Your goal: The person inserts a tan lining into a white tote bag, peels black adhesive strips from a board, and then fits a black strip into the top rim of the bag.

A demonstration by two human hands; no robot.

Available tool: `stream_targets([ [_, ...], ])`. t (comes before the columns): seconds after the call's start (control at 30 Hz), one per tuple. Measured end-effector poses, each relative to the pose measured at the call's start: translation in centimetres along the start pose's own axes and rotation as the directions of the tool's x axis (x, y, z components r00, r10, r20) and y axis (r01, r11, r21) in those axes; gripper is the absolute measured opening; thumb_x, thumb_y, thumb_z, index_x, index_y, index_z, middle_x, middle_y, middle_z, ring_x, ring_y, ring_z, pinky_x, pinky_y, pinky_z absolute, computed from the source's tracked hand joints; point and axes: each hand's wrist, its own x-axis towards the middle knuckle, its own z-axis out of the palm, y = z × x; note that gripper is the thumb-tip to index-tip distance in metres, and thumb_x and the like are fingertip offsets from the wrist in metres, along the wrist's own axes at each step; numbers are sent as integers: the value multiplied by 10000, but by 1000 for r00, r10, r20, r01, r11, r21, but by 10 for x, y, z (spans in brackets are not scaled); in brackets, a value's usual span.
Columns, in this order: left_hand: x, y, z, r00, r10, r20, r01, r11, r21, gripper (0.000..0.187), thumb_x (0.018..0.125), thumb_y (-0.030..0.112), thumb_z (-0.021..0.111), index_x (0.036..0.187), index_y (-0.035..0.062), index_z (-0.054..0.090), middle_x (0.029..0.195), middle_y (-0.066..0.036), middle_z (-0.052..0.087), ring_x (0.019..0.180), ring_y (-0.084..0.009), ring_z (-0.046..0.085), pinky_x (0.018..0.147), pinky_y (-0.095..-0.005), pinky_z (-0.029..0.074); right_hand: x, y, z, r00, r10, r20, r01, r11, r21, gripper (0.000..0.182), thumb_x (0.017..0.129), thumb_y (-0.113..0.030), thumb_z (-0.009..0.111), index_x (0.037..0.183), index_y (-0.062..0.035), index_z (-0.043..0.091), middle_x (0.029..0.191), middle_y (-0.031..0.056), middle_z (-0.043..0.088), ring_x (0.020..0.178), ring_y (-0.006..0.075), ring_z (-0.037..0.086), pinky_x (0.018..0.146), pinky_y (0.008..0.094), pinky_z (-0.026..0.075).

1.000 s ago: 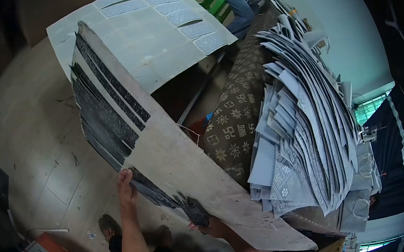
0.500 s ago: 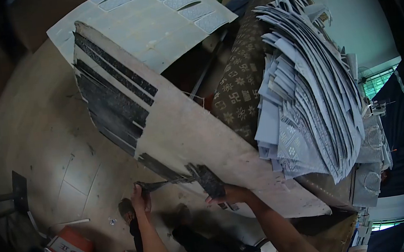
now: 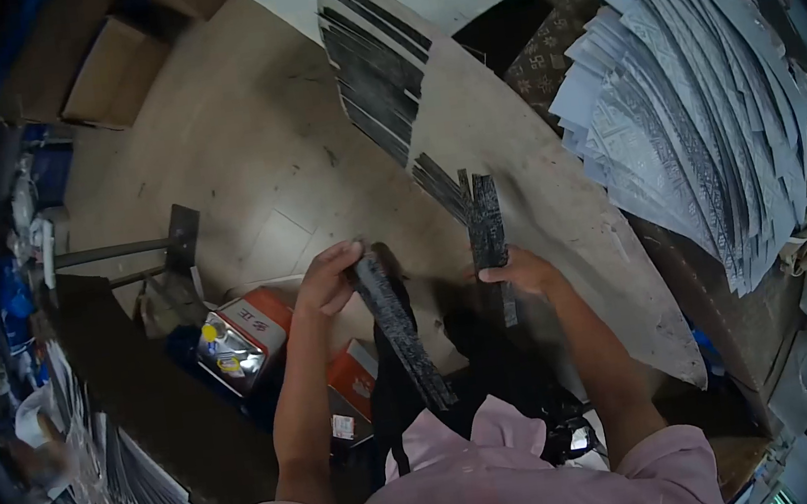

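My left hand (image 3: 331,276) is closed on the upper end of a long dark mottled strip (image 3: 401,328), which hangs slanting down toward my lap. Across from it, my right hand (image 3: 525,269) grips a small bundle of similar dark strips (image 3: 485,217), with the thumb laid over them and their ends sticking out above and below. This bundle overlaps the near edge of a long pale board (image 3: 559,203) in the view. More dark strips (image 3: 375,64) lie side by side at the board's far end, and a few others (image 3: 439,185) lie along its left edge.
A thick fanned stack of pale patterned sheets (image 3: 680,127) rests on the right, beside brown patterned cloth (image 3: 551,58). Red-and-white tins (image 3: 256,325) stand on the floor to the left. Cardboard boxes (image 3: 114,71) are at the upper left, and bundled sheets (image 3: 128,467) at the lower left.
The view has tipped down toward my body. My left hand, earlier pulling at dark material by the board's edge, now holds a separate strip. My right hand still holds its dark strips, now upright.
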Motion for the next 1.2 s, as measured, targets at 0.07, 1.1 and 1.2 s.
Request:
stream_targets([
  [0.07,-7,19,49,1000,10,10,-12,982,186,261,832,222,626,985,17,576,849,-42,587,681,-115,559,586,-247,449,4,18,26,996,-3,84,-14,978,206,607,770,-62,656,1297,-18,358,1135,136,569,1038,208,554,914,349,422],
  [1.1,27,-87,41,955,224,-196,-199,970,136,377,819,-15,542,1192,45,532,934,-75,609,815,-146,585,727,-269,481,-41,63,109,998,45,41,-59,895,442,410,745,-12,641,1128,-3,497,992,78,606,866,171,609,785,321,494],
  [1.2,43,-117,16,997,-82,-10,73,932,-356,394,853,68,541,1243,88,490,1009,-94,600,881,-192,600,753,-305,499,-37,70,101,978,207,-10,-184,888,421,381,739,-9,645,1098,-2,515,935,68,617,828,166,615,761,319,502],
])
